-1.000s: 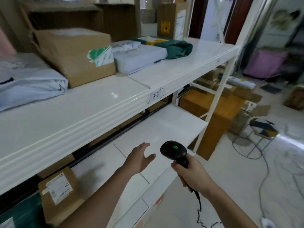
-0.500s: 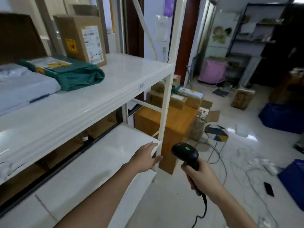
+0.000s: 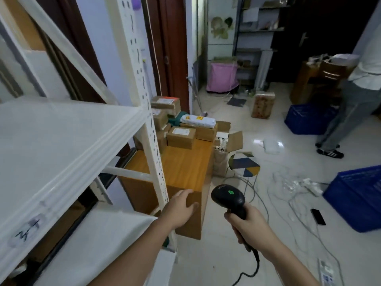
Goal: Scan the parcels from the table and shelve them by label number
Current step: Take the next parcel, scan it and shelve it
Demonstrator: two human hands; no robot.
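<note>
Right hand [image 3: 250, 228] grips one scanner [image 3: 228, 198] (green light on); left hand [image 3: 181, 209] hangs empty, fingers relaxed.

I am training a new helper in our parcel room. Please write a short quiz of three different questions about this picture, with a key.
1. True or false: the right hand holds the scanner.
2. Which is true of the left hand? A) it grips a parcel B) it is open and holds nothing C) it holds a phone
3. Fill in: the parcels wait on the wooden ____.

Key: 1 true; 2 B; 3 table.
</note>
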